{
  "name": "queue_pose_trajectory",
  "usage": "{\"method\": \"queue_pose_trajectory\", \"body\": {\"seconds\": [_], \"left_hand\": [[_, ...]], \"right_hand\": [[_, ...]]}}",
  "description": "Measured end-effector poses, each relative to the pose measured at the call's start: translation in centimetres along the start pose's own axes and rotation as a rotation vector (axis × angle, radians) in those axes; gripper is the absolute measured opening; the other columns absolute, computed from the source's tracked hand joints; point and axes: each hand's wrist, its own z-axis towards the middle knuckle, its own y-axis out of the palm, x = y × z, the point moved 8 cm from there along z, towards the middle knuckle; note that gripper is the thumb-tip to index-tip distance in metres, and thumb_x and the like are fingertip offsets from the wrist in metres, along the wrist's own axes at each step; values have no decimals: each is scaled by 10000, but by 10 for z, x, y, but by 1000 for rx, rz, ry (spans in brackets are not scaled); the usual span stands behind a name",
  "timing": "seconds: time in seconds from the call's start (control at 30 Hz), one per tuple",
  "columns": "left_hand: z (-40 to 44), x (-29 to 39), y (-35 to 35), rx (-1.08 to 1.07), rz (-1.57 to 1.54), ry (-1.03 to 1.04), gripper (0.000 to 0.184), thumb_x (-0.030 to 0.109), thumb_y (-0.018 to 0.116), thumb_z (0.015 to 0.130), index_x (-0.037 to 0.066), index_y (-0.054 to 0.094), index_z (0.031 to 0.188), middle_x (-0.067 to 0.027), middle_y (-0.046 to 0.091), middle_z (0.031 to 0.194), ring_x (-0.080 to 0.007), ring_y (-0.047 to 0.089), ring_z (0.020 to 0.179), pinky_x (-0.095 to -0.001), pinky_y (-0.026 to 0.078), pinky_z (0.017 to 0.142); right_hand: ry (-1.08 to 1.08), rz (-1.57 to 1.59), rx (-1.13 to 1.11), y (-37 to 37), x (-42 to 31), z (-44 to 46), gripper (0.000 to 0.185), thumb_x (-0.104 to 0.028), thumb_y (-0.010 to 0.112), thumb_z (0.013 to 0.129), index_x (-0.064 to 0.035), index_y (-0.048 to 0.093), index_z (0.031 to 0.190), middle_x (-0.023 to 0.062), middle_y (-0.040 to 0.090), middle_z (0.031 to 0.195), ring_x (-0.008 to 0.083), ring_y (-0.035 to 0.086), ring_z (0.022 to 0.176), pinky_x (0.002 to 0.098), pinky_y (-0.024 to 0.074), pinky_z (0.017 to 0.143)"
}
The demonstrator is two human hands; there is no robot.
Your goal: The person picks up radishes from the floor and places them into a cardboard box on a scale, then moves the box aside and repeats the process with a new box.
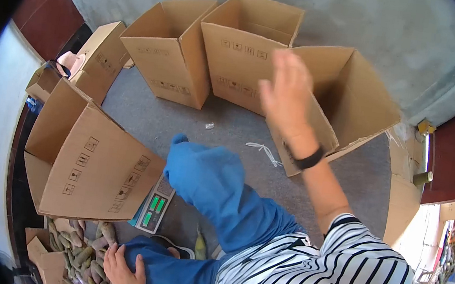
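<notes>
My right hand (287, 92), with a dark band on the wrist, is raised in front of the open cardboard boxes, fingers apart and a little blurred, holding nothing. Behind it stand a middle box (238, 58) and a right box (366, 96). My left hand (125, 272) lies with spread fingers on my blue-trousered leg, beside a pile of elongated greenish-purple vegetables (82, 257). A large open box (99, 166) leans at the left, next to a scale (156, 207) with green displays.
Another open box (160, 65) stands at the back left. White string (265, 152) and a small clear scrap (209, 125) lie on the grey floor. One green vegetable (200, 246) is near my shoe. A pink hat (70, 63) rests at the far left.
</notes>
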Motion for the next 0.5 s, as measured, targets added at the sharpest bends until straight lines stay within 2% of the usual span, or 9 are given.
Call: {"method": "queue_pose_trajectory", "body": {"seconds": [0.07,0.1,0.13,0.17,0.3,0.33,0.37,0.47,0.5], "left_hand": [[9,21,-19,76,64,151,387,310,649,845,-5,619,1068,-201,615,1079,-368,570,1032,-442,447,892],[10,23,-18,80,59,160,387,310,649,845,-5,619,1068,-201,615,1079,-368,570,1032,-442,447,892],[10,20,-16,59,54,138,391,306,653,841,1,616,1083,-202,612,1098,-362,566,1052,-442,439,910],[11,18,-14,36,50,112,397,303,657,837,7,614,1099,-203,609,1116,-355,561,1071,-442,430,928],[4,14,-6,56,62,124,405,323,661,837,9,620,1089,-201,611,1117,-351,564,1072,-438,431,930],[-1,6,3,51,48,69,397,276,658,817,7,595,1103,-192,582,1159,-368,519,1120,-451,387,964],[-5,-2,9,46,33,12,399,229,656,797,5,571,1116,-183,554,1201,-385,474,1167,-465,344,999],[-5,-6,5,57,24,12,388,219,648,805,4,571,1119,-185,553,1204,-382,468,1178,-464,342,1001],[-5,-6,2,69,23,-5,374,212,644,807,0,576,1107,-187,557,1194,-384,474,1169,-464,347,997]], "right_hand": [[148,-278,-177,6,86,-19,636,-242,719,720,-17,479,1264,145,595,1114,309,545,1068,448,407,904],[287,-369,-330,13,122,-33,510,-268,727,737,-16,567,1151,138,634,1017,296,590,998,435,446,839],[331,-413,-530,23,143,-49,370,-283,728,751,-10,634,982,156,647,969,311,617,936,437,486,772],[342,-353,-596,26,154,-59,316,-316,716,763,-23,652,861,164,662,914,328,636,885,445,508,738],[308,-287,-701,1,182,-52,323,-388,673,782,-87,679,898,142,681,896,310,645,891,444,512,745],[298,-241,-668,-5,205,-49,314,-399,659,791,-110,684,913,130,684,907,320,643,892,449,509,736],[295,-264,-665,-14,223,-40,320,-407,651,801,-113,681,922,133,683,911,324,641,893,449,504,730],[348,-281,-703,-33,270,-15,341,-406,643,824,-99,668,968,136,680,897,331,638,875,440,496,727],[413,-172,-679,-37,282,-9,348,-402,645,826,-86,663,969,137,677,893,335,635,862,440,494,731]]}}
